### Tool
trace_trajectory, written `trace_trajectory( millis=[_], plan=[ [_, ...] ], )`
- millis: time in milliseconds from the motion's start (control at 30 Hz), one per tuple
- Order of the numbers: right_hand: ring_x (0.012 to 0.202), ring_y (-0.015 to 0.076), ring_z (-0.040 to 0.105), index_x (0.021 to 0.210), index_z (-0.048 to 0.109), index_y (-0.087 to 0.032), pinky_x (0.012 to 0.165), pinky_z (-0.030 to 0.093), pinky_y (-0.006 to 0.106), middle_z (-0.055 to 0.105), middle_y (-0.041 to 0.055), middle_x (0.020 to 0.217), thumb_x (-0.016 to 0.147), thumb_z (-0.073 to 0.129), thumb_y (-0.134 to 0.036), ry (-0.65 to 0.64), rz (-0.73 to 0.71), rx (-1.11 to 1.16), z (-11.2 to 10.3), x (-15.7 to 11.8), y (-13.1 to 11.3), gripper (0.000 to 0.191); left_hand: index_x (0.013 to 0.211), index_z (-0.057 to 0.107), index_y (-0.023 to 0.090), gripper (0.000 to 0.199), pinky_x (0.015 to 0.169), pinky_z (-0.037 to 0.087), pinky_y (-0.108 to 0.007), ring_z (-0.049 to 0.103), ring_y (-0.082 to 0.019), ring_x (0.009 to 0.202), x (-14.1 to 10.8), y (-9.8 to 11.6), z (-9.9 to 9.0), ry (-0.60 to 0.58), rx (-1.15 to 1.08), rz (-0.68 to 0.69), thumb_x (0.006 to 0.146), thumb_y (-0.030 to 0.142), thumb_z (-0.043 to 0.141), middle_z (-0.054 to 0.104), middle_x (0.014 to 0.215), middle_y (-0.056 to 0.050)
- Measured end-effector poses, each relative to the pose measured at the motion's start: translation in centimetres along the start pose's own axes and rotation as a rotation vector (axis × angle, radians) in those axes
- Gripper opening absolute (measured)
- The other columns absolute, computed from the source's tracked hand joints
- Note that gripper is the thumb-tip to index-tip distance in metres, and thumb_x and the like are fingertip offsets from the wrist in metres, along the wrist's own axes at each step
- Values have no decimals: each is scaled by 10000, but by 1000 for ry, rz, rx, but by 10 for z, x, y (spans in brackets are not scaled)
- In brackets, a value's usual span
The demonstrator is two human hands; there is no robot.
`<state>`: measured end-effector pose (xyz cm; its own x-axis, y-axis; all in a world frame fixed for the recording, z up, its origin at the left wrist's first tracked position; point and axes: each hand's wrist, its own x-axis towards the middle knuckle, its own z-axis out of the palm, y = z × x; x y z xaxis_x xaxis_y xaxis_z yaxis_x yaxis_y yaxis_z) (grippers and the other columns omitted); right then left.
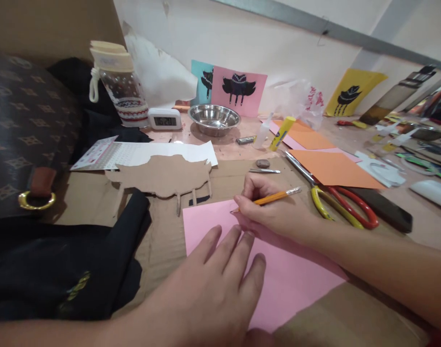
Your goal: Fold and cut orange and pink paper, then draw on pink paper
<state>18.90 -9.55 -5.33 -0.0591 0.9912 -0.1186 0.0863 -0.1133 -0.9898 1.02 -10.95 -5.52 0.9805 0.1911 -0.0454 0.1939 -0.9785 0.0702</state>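
A pink sheet of paper [288,279] lies on brown cardboard [162,241]. My left hand [220,284] is flat on the sheet with its fingers spread, holding nothing. Above and to the right of it, my right hand [271,207] grips a yellow pencil [274,197], whose tip is at the upper part of the pink sheet. A cut-out cardboard shape [162,177] with thin legs sits to the upper left of the sheet. Just beyond my right hand are a small eraser [262,164] and a slim metal tool [264,171].
Red and yellow-handled scissors [323,195] and a dark phone-like object [382,209] lie right. Orange paper [336,167], a glue stick [283,133], a steel bowl [214,120] and a clock [165,119] stand farther back. Dark cloth [61,270] and a bag [28,130] are left.
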Motion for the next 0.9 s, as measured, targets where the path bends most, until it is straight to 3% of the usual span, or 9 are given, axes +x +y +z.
trace_trajectory(
  millis=[167,467,900],
  plan=[
    [440,68,451,712,415,-221,431,363,178,479,-98,497,863,612,-172,-51,19,85,0,0,4,252,1405,502,51,678,1001,461,-616,469,-477,1323,-1,1,0,2,-20,-7,958,560,477,465,1440,-318],
    [458,66,468,711,410,-214,439,365,165,504,-90,512,858,628,-164,-48,18,40,-1,1,4,268,1397,521,66,650,1049,401,-610,499,-451,1315,0,1,0,33,-57,-22,958,544,490,508,1425,-297],
    [454,74,456,715,414,-219,444,366,186,484,-90,513,884,646,-240,-66,21,103,-2,1,5,287,1400,512,58,667,1006,447,-595,506,-459,1305,-1,1,-2,35,1,-7,968,564,456,521,1405,-311]
  ],
)
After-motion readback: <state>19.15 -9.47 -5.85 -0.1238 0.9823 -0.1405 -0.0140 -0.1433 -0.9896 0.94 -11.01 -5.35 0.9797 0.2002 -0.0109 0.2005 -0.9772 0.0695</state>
